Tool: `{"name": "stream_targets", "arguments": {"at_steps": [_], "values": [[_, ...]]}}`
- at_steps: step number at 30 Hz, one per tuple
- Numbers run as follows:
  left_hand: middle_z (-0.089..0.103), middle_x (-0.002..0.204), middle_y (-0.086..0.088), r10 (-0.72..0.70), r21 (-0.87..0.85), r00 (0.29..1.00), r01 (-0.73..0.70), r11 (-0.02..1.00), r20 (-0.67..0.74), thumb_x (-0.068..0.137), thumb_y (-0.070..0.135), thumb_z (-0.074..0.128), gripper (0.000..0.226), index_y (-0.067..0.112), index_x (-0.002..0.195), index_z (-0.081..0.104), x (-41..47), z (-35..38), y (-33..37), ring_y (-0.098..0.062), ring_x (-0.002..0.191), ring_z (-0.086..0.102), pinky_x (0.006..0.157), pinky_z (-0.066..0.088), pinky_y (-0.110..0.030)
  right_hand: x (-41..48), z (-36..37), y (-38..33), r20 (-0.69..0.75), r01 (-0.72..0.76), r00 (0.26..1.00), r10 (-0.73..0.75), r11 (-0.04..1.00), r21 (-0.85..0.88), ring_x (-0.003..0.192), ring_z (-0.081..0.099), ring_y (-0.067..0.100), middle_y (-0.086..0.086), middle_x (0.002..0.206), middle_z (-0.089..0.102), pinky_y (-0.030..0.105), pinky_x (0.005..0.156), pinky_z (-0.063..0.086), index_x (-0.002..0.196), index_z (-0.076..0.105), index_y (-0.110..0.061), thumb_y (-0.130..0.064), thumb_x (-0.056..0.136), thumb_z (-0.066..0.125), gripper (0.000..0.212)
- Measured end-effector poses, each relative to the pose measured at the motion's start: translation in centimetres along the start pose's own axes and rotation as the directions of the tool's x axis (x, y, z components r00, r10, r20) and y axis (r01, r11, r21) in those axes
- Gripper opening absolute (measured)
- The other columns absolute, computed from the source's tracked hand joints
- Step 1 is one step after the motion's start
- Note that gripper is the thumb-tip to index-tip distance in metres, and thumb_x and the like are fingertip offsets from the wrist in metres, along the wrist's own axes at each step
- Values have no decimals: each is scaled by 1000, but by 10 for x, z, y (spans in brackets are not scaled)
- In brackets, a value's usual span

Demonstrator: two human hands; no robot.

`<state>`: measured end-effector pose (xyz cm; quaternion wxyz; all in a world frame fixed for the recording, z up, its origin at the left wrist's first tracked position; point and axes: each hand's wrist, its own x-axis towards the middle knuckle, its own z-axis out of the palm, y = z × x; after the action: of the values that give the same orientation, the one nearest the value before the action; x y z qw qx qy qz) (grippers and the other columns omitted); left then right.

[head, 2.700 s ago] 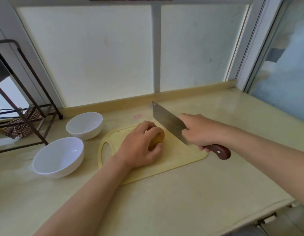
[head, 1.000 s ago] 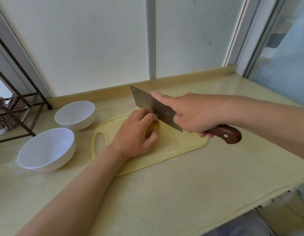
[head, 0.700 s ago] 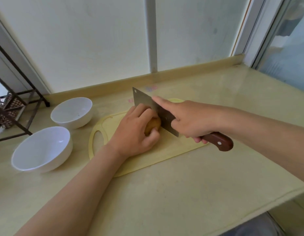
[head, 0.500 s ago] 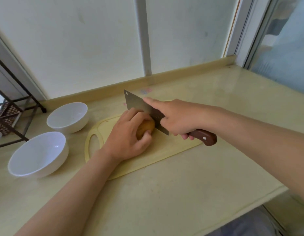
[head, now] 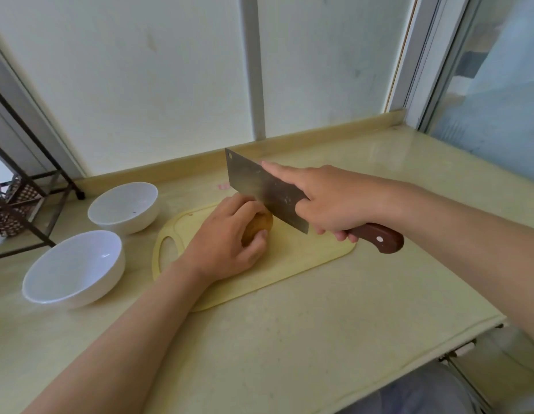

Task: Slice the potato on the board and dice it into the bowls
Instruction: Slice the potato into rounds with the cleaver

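We hold the potato point(head: 260, 225) down near the middle of the cutting board point(head: 292, 261). Our left hand point(head: 225, 239) has fingers and thumb curled over it, so only its brown right end shows. Its long axis seems to run left to right along the board, the bare end pointing at the knife point(head: 256, 186). Our right hand point(head: 330, 201) grips the wooden handle, forefinger stretched along the blade. The edge slants down at that end; we cannot tell if it touches. Two white bowls, near point(head: 71, 265) and far point(head: 123, 206), stand left of the board on the counter point(head: 289, 348). A pink mark point(head: 222, 186) behind the board is too blurred to read.
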<state>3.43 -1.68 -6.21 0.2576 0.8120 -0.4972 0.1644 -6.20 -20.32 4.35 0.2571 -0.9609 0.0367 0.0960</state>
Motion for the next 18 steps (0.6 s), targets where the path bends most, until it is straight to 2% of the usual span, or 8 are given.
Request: {"name": "stream_targets", "arguments": {"at_steps": [8,18], "values": [[61,113,-1,-27,-8,1000,27,1000,12,86,34,55,38,13,116,61,3,-2,-2,-21,100,58,83,52,-40,-5,-8,-4,-5,-14,1000,13,999,-31,48,58,23,13,87,67,36,48,59,150,7,-73,-12,98,35,85],[58,112,-2,-13,-11,1000,13,1000,2,86,34,57,36,11,114,63,5,-1,-2,-22,99,56,83,52,-39,-8,-11,-7,14,-9,1000,10,998,-70,47,59,23,14,87,68,33,48,58,151,4,-72,-12,99,35,86]]}}
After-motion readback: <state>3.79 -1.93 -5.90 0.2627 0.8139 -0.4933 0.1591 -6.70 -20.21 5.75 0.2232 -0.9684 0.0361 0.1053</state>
